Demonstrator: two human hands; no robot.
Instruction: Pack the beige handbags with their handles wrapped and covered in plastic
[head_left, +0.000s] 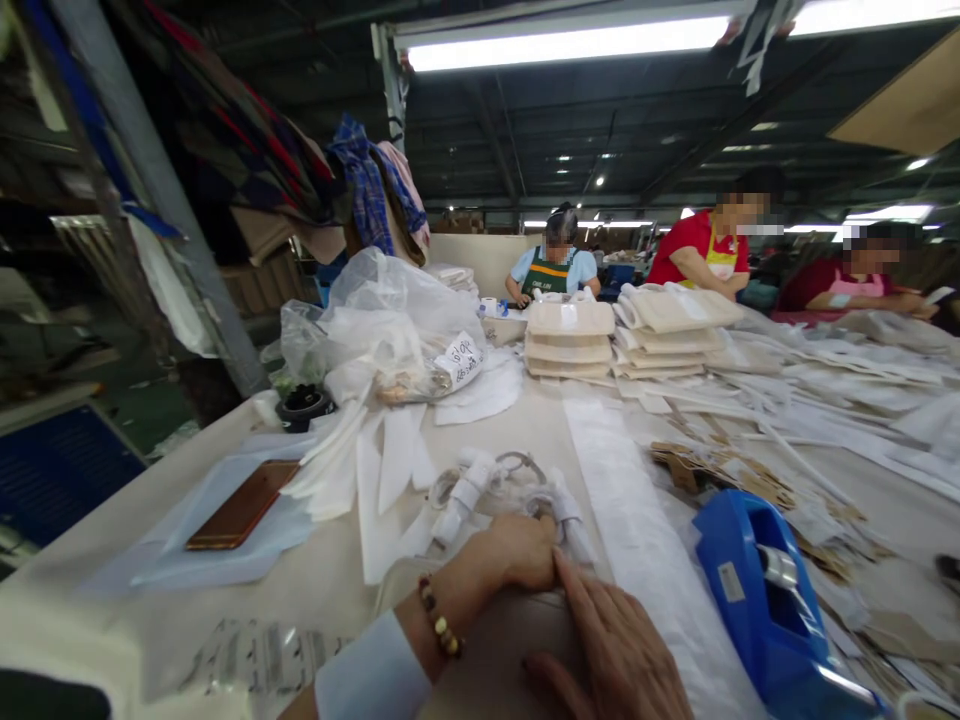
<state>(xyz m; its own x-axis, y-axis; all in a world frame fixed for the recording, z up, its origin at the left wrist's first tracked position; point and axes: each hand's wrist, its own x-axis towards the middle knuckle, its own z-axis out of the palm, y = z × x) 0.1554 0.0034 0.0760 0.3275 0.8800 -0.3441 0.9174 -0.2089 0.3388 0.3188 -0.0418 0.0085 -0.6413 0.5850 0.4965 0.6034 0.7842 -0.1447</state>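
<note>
My left hand (517,555), with a bead bracelet on the wrist, is curled on a clear plastic packet (491,490) holding white rolled pieces and a ring-shaped part. Its fingers grip the packet's near edge. Pressing flat next to it, my right hand (611,645) lies with fingers spread on a pale fabric piece (487,660) at the table's near edge. A long white fabric strip (622,500) runs away from my right hand toward the table's middle.
A blue tape dispenser (772,600) stands at the right. A brown phone (244,503) lies left on clear sleeves. White cut pieces (390,470), a bulky plastic bag (390,330) and stacked beige fabric (570,340) lie beyond. Three people work at the far side.
</note>
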